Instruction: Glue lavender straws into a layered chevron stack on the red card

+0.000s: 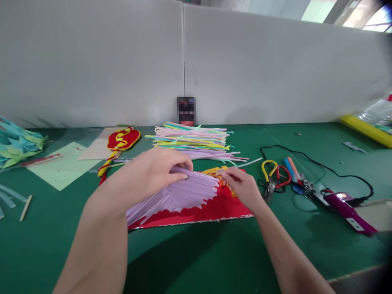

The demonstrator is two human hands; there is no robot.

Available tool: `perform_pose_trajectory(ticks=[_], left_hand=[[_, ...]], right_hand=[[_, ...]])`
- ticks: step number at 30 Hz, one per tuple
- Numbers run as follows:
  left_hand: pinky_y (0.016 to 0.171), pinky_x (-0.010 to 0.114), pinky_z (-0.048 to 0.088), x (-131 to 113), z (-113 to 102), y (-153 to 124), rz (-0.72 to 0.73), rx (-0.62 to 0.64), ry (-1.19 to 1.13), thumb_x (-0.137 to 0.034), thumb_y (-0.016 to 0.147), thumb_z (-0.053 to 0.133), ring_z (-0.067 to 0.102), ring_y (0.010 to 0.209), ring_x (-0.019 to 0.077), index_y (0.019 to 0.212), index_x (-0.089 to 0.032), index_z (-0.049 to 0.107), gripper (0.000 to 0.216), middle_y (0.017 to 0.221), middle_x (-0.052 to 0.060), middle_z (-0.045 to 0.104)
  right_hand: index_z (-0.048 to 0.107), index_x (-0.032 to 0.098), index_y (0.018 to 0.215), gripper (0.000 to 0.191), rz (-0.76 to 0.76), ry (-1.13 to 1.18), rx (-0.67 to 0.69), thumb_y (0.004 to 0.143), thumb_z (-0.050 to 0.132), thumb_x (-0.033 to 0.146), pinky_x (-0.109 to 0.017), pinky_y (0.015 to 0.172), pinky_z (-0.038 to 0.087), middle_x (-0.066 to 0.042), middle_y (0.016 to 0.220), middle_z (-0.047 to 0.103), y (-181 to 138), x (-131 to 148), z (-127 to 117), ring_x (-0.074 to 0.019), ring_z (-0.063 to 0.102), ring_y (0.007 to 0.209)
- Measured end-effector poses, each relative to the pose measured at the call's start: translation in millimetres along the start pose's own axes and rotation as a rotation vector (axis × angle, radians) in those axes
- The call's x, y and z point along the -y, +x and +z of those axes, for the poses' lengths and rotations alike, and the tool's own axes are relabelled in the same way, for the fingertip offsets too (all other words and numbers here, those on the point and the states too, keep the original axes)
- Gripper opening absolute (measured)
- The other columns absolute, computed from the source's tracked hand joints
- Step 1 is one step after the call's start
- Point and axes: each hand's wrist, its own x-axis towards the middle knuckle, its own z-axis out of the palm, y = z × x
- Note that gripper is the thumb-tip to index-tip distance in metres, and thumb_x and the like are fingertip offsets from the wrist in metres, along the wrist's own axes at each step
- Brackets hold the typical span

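My left hand (165, 167) is closed on the upper edge of a panel of lilac pipe cleaners (190, 190), bent in the middle and laid side by side. The panel lies over a red sheet (232, 207) with a ragged white front edge. At the panel's right end, the thumb and fingers of my right hand (240, 183) are pinched together. A small pale bit shows at those fingertips, too small to name. Orange-yellow shaped pieces (210, 170) lie on the red sheet beside and behind my right fingers, partly hidden.
Behind my hands lies a pile of pastel pipe cleaners (190, 139). Yellow-and-red-handled pliers (271, 183), a purple corded tool (349, 210) and its black cable are at right. A red-and-yellow fan-shaped piece (124, 139) and green paper (63, 165) are at left. A grey partition (92, 69) stands behind.
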Motion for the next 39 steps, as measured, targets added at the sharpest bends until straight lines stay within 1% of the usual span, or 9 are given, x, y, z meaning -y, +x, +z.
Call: perform_pose_trajectory(ticks=[2, 4, 9, 13, 17, 25, 31, 34, 39], left_hand=[[0.069, 0.025, 0.044, -4, 1, 1, 0.034, 0.031, -0.008, -0.033, 0.087, 0.052, 0.061, 0.086, 0.0178, 0.092, -0.028, 0.066, 0.016, 0.098, -0.003, 0.069], [0.069, 0.024, 0.043, -8, 2, 2, 0.049, 0.047, -0.018, -0.032, 0.087, 0.052, 0.061, 0.087, 0.0171, 0.093, -0.029, 0.066, 0.016, 0.098, -0.004, 0.069], [0.069, 0.024, 0.043, -11, 4, 3, 0.049, 0.070, -0.030, -0.032, 0.088, 0.052, 0.061, 0.086, 0.0158, 0.094, -0.030, 0.066, 0.016, 0.098, -0.005, 0.068], [0.068, 0.024, 0.042, -11, 5, 4, 0.038, 0.075, -0.025, -0.031, 0.088, 0.051, 0.061, 0.086, 0.0163, 0.094, -0.030, 0.066, 0.016, 0.098, -0.005, 0.068], [0.066, 0.024, 0.041, -12, 5, 5, 0.042, 0.086, -0.027, -0.031, 0.088, 0.051, 0.060, 0.086, 0.0168, 0.093, -0.029, 0.066, 0.015, 0.098, -0.004, 0.068], [0.065, 0.025, 0.041, -11, 7, 6, 0.038, 0.093, -0.014, -0.029, 0.087, 0.052, 0.061, 0.084, 0.0169, 0.093, -0.029, 0.066, 0.015, 0.097, -0.004, 0.068], [0.065, 0.025, 0.040, -10, 8, 7, 0.040, 0.099, -0.017, -0.029, 0.087, 0.052, 0.060, 0.085, 0.0164, 0.093, -0.030, 0.065, 0.015, 0.098, -0.005, 0.068], [0.066, 0.025, 0.039, -10, 9, 8, 0.039, 0.102, -0.017, -0.030, 0.087, 0.052, 0.060, 0.086, 0.0170, 0.095, -0.030, 0.065, 0.015, 0.099, -0.005, 0.068], [0.068, 0.027, 0.040, -10, 12, 9, 0.050, 0.105, -0.009, -0.034, 0.088, 0.050, 0.059, 0.086, 0.0184, 0.096, -0.029, 0.065, 0.018, 0.099, -0.003, 0.068]], right_hand=[[0.068, 0.022, 0.091, 0.024, -0.029, 0.087, 0.156, 0.089, 0.050, 0.037, -0.029, 0.078, 0.048, -0.005, 0.093, 0.069, -2, 4, 4, -0.0177, 0.063, 0.088], [0.069, 0.021, 0.092, 0.024, -0.046, 0.132, 0.234, 0.090, 0.050, 0.036, -0.030, 0.082, 0.048, -0.004, 0.095, 0.070, -4, 7, 5, -0.0176, 0.063, 0.091], [0.069, 0.021, 0.090, 0.029, -0.030, 0.165, 0.242, 0.091, 0.048, 0.041, -0.029, 0.077, 0.049, -0.005, 0.089, 0.070, -5, 10, -1, -0.0164, 0.063, 0.084], [0.067, 0.020, 0.082, 0.025, -0.068, 0.201, 0.220, 0.086, 0.057, 0.042, -0.029, 0.076, 0.049, -0.004, 0.082, 0.069, -4, 12, -4, -0.0163, 0.062, 0.080], [0.067, 0.020, 0.080, 0.023, -0.077, 0.221, 0.230, 0.084, 0.059, 0.041, -0.031, 0.077, 0.049, -0.005, 0.082, 0.069, -4, 12, -4, -0.0171, 0.063, 0.081], [0.067, 0.020, 0.082, 0.020, -0.063, 0.247, 0.305, 0.085, 0.059, 0.039, -0.032, 0.079, 0.049, -0.004, 0.083, 0.067, -5, 12, -7, -0.0170, 0.061, 0.082], [0.067, 0.020, 0.084, 0.018, -0.050, 0.257, 0.296, 0.085, 0.059, 0.036, -0.031, 0.080, 0.048, -0.004, 0.084, 0.067, -5, 9, -6, -0.0168, 0.061, 0.083], [0.067, 0.020, 0.082, 0.018, -0.054, 0.243, 0.235, 0.085, 0.059, 0.036, -0.031, 0.076, 0.048, -0.004, 0.081, 0.067, -5, 11, -5, -0.0163, 0.060, 0.080], [0.066, 0.021, 0.078, 0.017, -0.126, 0.241, 0.108, 0.086, 0.058, 0.034, -0.032, 0.073, 0.049, -0.003, 0.078, 0.066, -5, 15, -7, -0.0168, 0.060, 0.078]])
